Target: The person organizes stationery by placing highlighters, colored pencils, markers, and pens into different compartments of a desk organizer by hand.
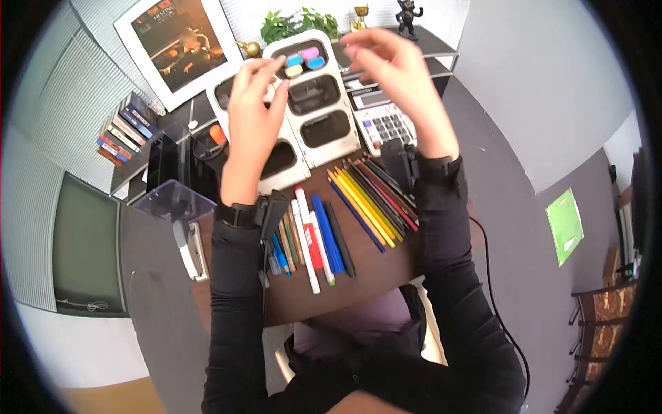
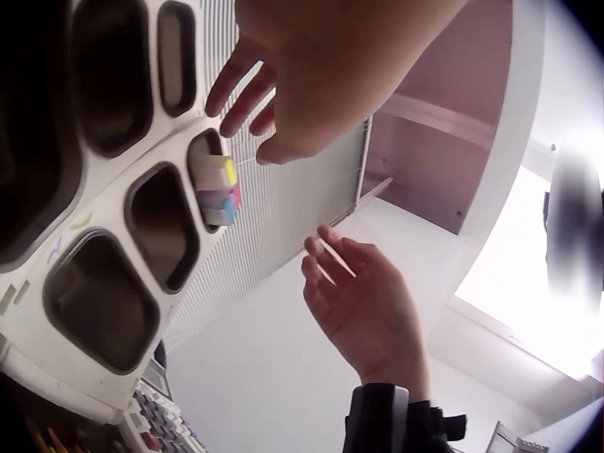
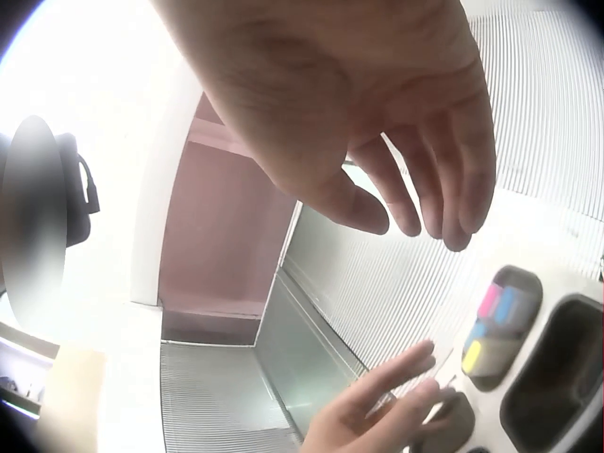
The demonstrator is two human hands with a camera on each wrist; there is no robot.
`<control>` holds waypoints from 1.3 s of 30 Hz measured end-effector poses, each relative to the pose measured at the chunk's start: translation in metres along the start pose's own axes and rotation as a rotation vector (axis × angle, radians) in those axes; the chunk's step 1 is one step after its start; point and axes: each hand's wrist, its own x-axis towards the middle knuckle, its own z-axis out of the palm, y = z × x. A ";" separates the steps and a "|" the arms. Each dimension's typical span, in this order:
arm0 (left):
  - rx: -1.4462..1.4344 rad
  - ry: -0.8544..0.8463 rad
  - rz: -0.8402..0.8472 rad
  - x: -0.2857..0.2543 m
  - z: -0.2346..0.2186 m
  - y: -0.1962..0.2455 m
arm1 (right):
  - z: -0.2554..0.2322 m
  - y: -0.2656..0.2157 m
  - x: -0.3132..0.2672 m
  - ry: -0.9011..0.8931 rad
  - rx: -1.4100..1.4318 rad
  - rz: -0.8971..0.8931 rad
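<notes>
Empty hands above organizer, long axis away.

brown desk | grey walls | framed poster | potted plant

Organiser: on the desk, behind the pens and pencils.
Erasers: in the organiser's rearmost compartment.
Hands: left hand and right hand above the organiser, either side of the erasers, touching nothing.
Calculator: right of the organiser.
Pencils: before the calculator.
Pens: left of the pencils.
Stapler: left of the pens.
Books: far left.
</notes>
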 end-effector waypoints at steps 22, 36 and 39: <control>0.307 -1.005 0.358 -0.157 -0.016 0.130 | 0.000 -0.004 -0.172 -0.570 -0.976 0.221; 0.183 -0.977 0.213 -0.146 -0.018 0.115 | -0.016 0.031 -0.155 -0.516 -0.523 0.384; 0.172 -1.006 0.215 -0.143 -0.016 0.111 | -0.020 0.041 -0.150 -0.542 -0.346 0.537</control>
